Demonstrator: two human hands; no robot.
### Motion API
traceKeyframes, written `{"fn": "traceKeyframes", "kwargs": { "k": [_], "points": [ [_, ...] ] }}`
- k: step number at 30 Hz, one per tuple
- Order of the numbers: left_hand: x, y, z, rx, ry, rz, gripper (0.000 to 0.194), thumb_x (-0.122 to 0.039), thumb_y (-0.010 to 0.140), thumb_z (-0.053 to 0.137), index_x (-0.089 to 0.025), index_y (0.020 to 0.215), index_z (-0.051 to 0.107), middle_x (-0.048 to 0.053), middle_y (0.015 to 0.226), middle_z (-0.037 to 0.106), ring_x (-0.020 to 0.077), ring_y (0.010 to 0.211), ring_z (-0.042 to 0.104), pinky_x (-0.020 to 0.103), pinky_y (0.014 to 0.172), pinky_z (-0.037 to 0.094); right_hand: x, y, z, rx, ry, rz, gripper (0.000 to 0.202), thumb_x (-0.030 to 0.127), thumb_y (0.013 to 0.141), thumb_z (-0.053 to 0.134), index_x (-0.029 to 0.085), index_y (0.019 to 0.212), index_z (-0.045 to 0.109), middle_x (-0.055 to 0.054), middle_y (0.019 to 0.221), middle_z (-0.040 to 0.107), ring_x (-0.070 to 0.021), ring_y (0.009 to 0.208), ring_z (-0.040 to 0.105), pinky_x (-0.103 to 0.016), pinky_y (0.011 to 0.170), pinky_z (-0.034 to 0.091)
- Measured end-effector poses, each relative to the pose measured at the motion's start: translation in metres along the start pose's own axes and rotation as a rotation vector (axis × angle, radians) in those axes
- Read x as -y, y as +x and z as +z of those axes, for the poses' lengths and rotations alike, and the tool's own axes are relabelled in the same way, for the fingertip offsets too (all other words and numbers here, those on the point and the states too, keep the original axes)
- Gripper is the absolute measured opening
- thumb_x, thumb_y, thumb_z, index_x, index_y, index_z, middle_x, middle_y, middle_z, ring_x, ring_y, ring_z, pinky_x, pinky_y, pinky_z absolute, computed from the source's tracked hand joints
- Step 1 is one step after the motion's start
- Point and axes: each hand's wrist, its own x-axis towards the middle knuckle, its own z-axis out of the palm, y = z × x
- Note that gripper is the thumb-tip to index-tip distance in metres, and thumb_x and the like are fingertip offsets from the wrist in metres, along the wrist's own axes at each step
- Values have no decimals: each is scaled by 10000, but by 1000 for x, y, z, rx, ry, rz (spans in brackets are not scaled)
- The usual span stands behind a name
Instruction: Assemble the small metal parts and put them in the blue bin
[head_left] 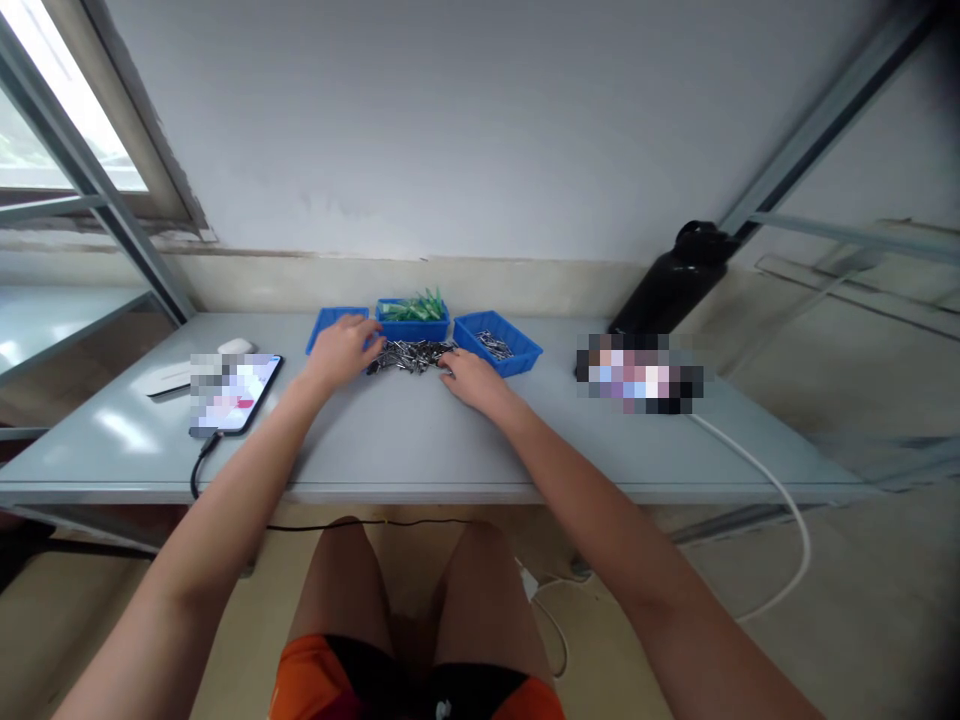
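Note:
A pile of small dark metal pieces [411, 357] lies on the grey table between my hands. My left hand [345, 350] is at the pile's left end, over the front of the left blue tray [322, 322], its fingers apart. At the right end, my right hand [469, 377] touches the pile with its fingertips; whether they pinch a piece is too small to tell. Behind the pile stands a blue tray [414, 331] with green strips [416, 307]. The right blue tray [525, 362] holds several silvery metal pieces [496, 345].
On the left of the table [420, 450] lie a phone [244, 400] with a black cable and a white case [236, 347]. A black bottle [671, 285] and a blurred-out device [637, 375] with a white cable are at the right. A wall rises behind.

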Motion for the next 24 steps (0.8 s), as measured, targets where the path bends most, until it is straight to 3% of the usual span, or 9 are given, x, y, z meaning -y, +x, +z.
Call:
{"fn": "traceKeyframes", "kwargs": {
  "k": [3,5,11,18,24],
  "points": [
    [-9,-1,10,146,-135,167,288,-329,906,478,-182,1044,684,73,984,704,219,943,628,297,785,466,0,1,0,5,0,-12,255,94,873,480,155,1054,648,-122,1086,634,-217,997,610,-292,835,436],
    [-13,-2,13,193,-186,195,280,-307,898,475,-184,1028,691,66,983,711,197,884,636,280,749,462,0,1,-1,1,6,-13,283,57,852,460,152,1037,652,-116,1063,644,-209,983,609,-286,830,432],
    [-16,-2,10,193,-261,167,287,-317,885,485,-172,992,708,52,847,715,169,732,620,264,679,431,1,-1,-5,0,-28,20,317,43,834,440,152,1057,638,-122,1060,630,-214,961,607,-286,791,432],
    [-15,-1,10,224,-310,167,275,-290,878,480,-166,985,701,51,853,721,154,711,615,257,669,414,7,-5,-12,28,-91,44,318,36,821,425,150,1042,623,-124,1082,607,-223,958,599,-294,758,422],
    [-16,-1,9,204,-329,172,274,-297,876,490,-166,978,707,54,863,724,160,735,624,262,685,427,7,-7,-16,-48,-115,17,308,53,823,430,142,1060,607,-127,1069,597,-218,956,578,-295,785,408]
  ]
}}
